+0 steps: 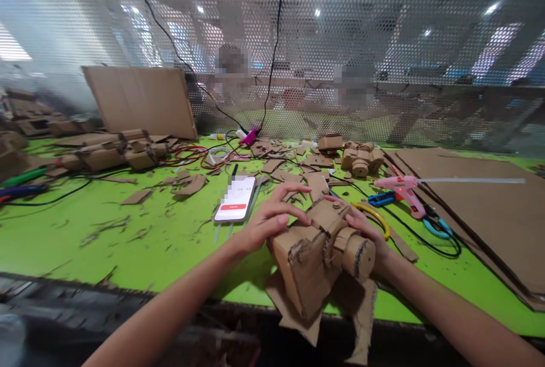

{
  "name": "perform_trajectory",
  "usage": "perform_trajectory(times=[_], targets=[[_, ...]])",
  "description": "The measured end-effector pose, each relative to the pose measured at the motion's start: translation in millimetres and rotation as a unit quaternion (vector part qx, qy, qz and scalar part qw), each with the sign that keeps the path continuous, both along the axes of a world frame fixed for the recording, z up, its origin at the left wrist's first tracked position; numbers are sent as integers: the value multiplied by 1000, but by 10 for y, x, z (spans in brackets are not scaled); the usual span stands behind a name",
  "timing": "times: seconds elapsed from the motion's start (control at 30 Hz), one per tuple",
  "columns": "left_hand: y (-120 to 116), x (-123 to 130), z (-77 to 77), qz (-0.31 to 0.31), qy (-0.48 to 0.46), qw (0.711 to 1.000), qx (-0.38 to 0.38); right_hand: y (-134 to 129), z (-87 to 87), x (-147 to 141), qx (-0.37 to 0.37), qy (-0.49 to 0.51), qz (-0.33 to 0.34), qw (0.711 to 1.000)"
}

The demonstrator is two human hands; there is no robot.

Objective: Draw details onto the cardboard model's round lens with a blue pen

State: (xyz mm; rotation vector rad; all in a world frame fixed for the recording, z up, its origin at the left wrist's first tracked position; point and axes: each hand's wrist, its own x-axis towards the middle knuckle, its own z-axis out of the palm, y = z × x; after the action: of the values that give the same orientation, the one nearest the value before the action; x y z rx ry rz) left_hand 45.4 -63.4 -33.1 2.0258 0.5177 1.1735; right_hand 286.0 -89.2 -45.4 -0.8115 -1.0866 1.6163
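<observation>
A cardboard model shaped like a camera (306, 259), with a round lens-like barrel (357, 256) on its right side, rests at the table's front edge. My left hand (276, 213) lies on its top left, thumb and fingers spread and bent over the cardboard. Around the back right of the model curls my right hand (366, 228), its fingers partly hidden behind the barrel. Torn cardboard pieces (364, 313) stick out below the model, over the edge.
A lit phone (235, 199) lies left of my hands. On the right are a pink glue gun (402, 188), a blue cutter (383, 199), scissors (437, 226) and large cardboard sheets (481, 208). Scraps and other cardboard models (361, 158) lie behind, before a perforated metal screen (319, 37).
</observation>
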Motion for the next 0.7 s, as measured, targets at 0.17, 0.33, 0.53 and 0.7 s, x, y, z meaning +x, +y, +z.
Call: perform_trajectory(times=[0.17, 0.33, 0.53, 0.7], targets=[[152, 118, -152, 84, -178, 967, -165, 79, -42, -28, 0, 31, -108, 994], [230, 178, -239, 83, -147, 954, -246, 163, -61, -23, -2, 69, -229, 971], [162, 246, -246, 90, -59, 946, -304, 198, -45, 9, -6, 93, -266, 959], [169, 246, -242, 133, -122, 931, -317, 250, -86, 60, -4, 122, -213, 969]])
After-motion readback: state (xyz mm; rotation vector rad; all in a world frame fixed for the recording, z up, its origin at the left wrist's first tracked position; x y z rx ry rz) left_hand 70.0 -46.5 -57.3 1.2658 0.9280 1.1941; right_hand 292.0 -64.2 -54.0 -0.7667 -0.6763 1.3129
